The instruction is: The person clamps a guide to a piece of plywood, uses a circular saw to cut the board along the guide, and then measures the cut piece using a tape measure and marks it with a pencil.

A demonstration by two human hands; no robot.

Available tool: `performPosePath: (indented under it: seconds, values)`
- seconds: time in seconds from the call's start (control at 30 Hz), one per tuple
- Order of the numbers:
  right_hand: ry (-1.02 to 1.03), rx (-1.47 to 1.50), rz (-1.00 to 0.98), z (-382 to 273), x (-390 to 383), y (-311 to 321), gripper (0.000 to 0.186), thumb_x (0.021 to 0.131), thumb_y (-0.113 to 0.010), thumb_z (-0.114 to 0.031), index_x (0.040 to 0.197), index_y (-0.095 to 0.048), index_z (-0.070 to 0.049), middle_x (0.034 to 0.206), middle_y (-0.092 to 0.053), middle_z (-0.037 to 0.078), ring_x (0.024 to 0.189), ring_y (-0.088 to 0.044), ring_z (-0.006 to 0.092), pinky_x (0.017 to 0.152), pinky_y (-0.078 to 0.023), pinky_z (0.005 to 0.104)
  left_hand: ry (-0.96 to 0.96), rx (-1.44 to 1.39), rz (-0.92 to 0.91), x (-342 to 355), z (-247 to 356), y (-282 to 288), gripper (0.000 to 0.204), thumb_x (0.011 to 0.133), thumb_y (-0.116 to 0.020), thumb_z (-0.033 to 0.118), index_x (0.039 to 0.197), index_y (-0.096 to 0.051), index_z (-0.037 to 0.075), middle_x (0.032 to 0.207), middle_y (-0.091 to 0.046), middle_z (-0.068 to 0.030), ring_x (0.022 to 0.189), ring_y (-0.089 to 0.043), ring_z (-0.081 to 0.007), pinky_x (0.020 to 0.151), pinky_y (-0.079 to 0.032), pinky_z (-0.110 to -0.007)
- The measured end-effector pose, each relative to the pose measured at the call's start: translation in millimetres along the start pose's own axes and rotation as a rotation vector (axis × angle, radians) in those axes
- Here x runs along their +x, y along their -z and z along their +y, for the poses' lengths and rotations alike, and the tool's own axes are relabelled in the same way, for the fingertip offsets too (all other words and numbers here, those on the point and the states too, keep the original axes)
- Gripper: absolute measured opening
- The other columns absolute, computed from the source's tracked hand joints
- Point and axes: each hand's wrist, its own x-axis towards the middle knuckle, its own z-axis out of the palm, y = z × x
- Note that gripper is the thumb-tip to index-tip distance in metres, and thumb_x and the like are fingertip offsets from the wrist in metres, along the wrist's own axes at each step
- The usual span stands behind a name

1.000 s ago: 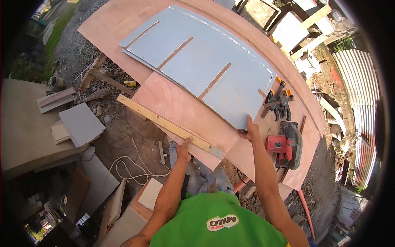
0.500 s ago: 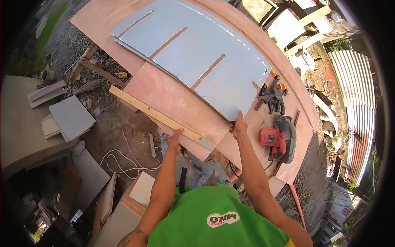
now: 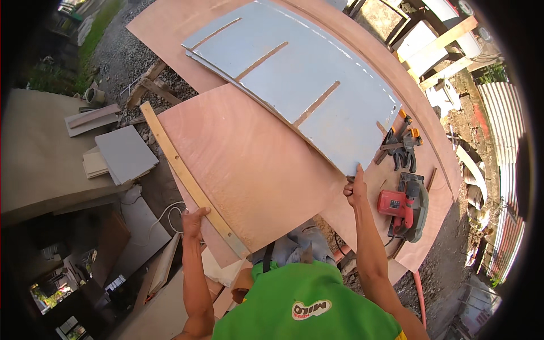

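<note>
My left hand point(image 3: 195, 222) is closed round the edge of a pinkish plywood sheet point(image 3: 243, 153), where a narrow wooden batten point(image 3: 190, 175) lies along the edge. The sheet reaches out from beneath a pale blue-grey panel point(image 3: 300, 73) with several brown stripes across its face. At the panel's near right corner, my right hand point(image 3: 356, 187) grips the edge with the thumb on top. To the right of this hand, a red circular saw point(image 3: 399, 207) rests on the larger plywood below, and black clamps with orange tips point(image 3: 402, 144) lie beside the panel.
Larger plywood point(image 3: 439, 153) spreads under the panel. At left are stacked pale boards point(image 3: 126, 153) and a white cord point(image 3: 170, 215). A timber support point(image 3: 150, 85) stands behind the sheet. Corrugated metal point(image 3: 504, 147) and an orange hose point(image 3: 419, 294) are at right.
My left hand has moved left, drawing the plywood sheet and its batten out and turning them, so more sheet shows. My right hand stays on the panel's corner. The whole view has shifted.
</note>
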Motion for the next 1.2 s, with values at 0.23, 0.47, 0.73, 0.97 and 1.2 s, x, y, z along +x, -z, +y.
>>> performPosePath:
  seconds: [0.23,0.47,0.73,0.97,1.2]
  values:
    - [-0.024,-0.028,0.005,-3.9,2.8,2.0,0.057,0.083,-0.064,-0.065,0.074,-0.046,-0.012,0.062,-0.03,-0.005,0.043,-0.028,0.0051,0.037,-0.021,0.0222,-0.021,0.212,0.135,-84.3,112.5,-9.6,0.042,0.071,-0.071,-0.003,0.11,-0.058,-0.012,0.098,-0.067,-0.0188,0.082,-0.07,-0.0301,0.075,-0.06,-0.04]
    - [-0.07,-0.117,-0.025,16.7,15.8,10.0,0.06,0.085,-0.062,-0.064,0.083,-0.051,-0.006,0.059,-0.033,-0.004,0.044,-0.032,0.0069,0.036,-0.023,0.0228,-0.161,0.399,0.362,-175.0,167.3,-27.9,0.038,0.071,-0.07,-0.004,0.107,-0.06,-0.009,0.095,-0.068,-0.0159,0.074,-0.069,-0.0254,0.072,-0.059,-0.036]
    - [0.279,-0.738,-0.228,-27.7,-34.2,25.0,0.05,0.09,-0.066,-0.047,0.066,-0.049,-0.006,0.053,-0.043,-0.001,0.039,-0.048,0.0099,0.034,-0.036,0.0242,-0.209,0.495,0.514,-197.3,238.1,-29.3,0.033,0.072,-0.07,-0.004,0.103,-0.061,-0.01,0.091,-0.068,-0.017,0.071,-0.069,-0.0262,0.064,-0.06,-0.037]
    - [0.436,-0.794,-0.124,-1.4,-58.3,128.1,0.045,0.091,-0.066,-0.036,0.065,-0.05,-0.004,0.052,-0.049,0.002,0.043,-0.056,0.0119,0.039,-0.04,0.0259,-0.243,0.472,0.611,-61.7,237.8,-50.6,0.042,0.066,-0.075,-0.006,0.103,-0.057,-0.016,0.097,-0.065,-0.022,0.077,-0.068,-0.0334,0.066,-0.061,-0.044]
    - [0.338,-0.722,0.053,50.4,-97.2,201.9,0.042,0.091,-0.066,-0.031,0.064,-0.05,-0.003,0.052,-0.052,0.005,0.043,-0.058,0.0134,0.043,-0.044,0.0269,-0.282,0.595,0.572,-49.0,235.5,-36.3,0.037,0.067,-0.074,-0.007,0.101,-0.061,-0.013,0.092,-0.067,-0.0204,0.075,-0.069,-0.0323,0.065,-0.06,-0.043]
